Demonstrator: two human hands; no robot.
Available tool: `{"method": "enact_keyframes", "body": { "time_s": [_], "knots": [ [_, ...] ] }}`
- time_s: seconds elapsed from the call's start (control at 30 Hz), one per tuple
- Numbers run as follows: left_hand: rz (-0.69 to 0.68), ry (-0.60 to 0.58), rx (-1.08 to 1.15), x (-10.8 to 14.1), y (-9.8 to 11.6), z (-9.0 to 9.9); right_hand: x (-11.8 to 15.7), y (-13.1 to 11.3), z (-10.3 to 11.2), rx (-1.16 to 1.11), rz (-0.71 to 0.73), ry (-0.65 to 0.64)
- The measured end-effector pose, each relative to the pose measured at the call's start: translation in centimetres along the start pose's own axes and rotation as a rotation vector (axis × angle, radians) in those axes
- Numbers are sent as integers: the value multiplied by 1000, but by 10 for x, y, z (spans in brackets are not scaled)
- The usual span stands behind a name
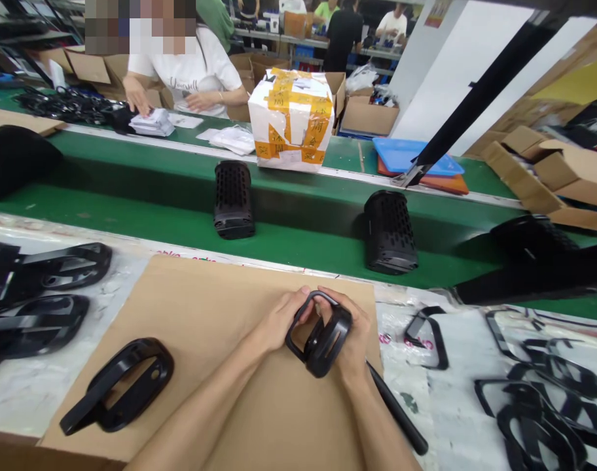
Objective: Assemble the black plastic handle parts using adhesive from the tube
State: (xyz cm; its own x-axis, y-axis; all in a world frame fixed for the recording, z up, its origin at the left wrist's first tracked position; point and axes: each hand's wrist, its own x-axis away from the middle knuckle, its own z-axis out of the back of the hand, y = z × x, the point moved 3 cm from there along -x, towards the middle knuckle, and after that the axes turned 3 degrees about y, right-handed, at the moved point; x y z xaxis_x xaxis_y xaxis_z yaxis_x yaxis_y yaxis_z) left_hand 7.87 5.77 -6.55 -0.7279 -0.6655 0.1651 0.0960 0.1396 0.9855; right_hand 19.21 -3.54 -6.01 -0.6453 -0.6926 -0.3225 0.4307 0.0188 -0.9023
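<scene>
Your left hand [281, 317] pinches the thin black ring [295, 350] while your right hand [355, 333] curls around the black handle [332, 343], both over the cardboard [220, 307], between your hands. Uneven pulling could twist the ring or make it slip. Your right forearm [374, 412] might nudge the black rod [399, 413] beside it. Your grip hides whether ring and handle join; the rod's upper end is covered too.

Bare left hand [281, 320], bare right hand [356, 333], slim fingers [298, 298], uncovered forearms [215, 386] tapering to bare wrists [263, 336]
</scene>
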Motion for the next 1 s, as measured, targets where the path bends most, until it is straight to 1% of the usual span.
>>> {"method": "enact_keyframes", "body": {
  "time_s": [0.13, 0.27, 0.33, 0.5, 0.6, 0.77, 0.87, 1.0],
  "knots": [
    [-1, -7, -100, 4, 7, -1, 0, -2, 4, -38, -47, 0],
    [-2, -13, -171, 6, 13, 3, -1, -1, 3, -51, -70, -15],
    [2, -31, -128, 4, 12, 3, -2, 0, 1, -47, -74, -17],
    [14, -71, 82, -2, 3, 4, -2, -2, -2, -43, -36, -28],
    [29, -82, 148, -4, 1, 4, -3, -1, -3, -36, -29, -37],
    [39, -64, 211, -7, 4, 5, 0, 7, -8, -60, -30, -56],
    [43, -50, 216, -7, 4, 7, 2, 11, -11, -97, -30, -29],
    [40, -45, 224, -7, 2, 7, -1, 8, -11, -87, 14, -11]
  ]
}}
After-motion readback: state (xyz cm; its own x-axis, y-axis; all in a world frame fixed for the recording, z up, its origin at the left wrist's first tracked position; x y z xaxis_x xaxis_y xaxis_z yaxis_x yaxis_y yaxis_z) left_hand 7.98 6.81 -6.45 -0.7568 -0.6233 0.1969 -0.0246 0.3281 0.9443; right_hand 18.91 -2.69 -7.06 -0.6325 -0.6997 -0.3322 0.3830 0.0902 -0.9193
